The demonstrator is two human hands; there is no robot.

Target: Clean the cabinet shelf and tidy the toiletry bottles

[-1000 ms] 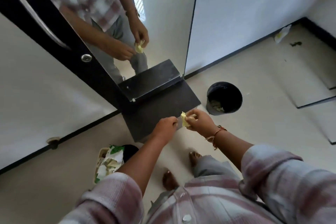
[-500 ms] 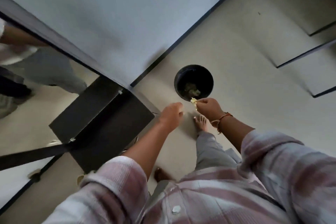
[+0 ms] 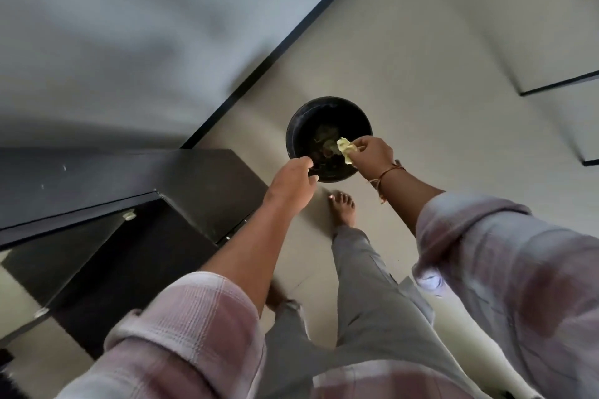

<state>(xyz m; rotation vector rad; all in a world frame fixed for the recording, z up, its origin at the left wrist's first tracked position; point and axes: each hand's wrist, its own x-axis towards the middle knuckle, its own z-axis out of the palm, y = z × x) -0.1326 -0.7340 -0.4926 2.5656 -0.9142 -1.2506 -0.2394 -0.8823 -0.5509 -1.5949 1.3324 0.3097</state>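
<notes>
My right hand (image 3: 372, 154) pinches a crumpled pale yellow wad of paper (image 3: 345, 147) and holds it over the mouth of a black round bin (image 3: 301, 126) on the floor. Some scraps lie inside the bin. My left hand (image 3: 293, 185) hangs beside the bin's near rim with its fingers curled and nothing visible in them. The dark cabinet shelf (image 3: 207, 185) juts out at the left, below a mirrored door. No toiletry bottles are in view.
A white wall with a black skirting strip (image 3: 275, 48) runs diagonally behind the bin. My bare foot (image 3: 343, 210) stands on the beige tiled floor just short of the bin. The mirror (image 3: 39, 285) at the lower left reflects the shelf.
I have turned from the shelf toward the bin. My right hand has carried the yellow wad from near the shelf's edge to above the bin's opening, and my left hand followed.
</notes>
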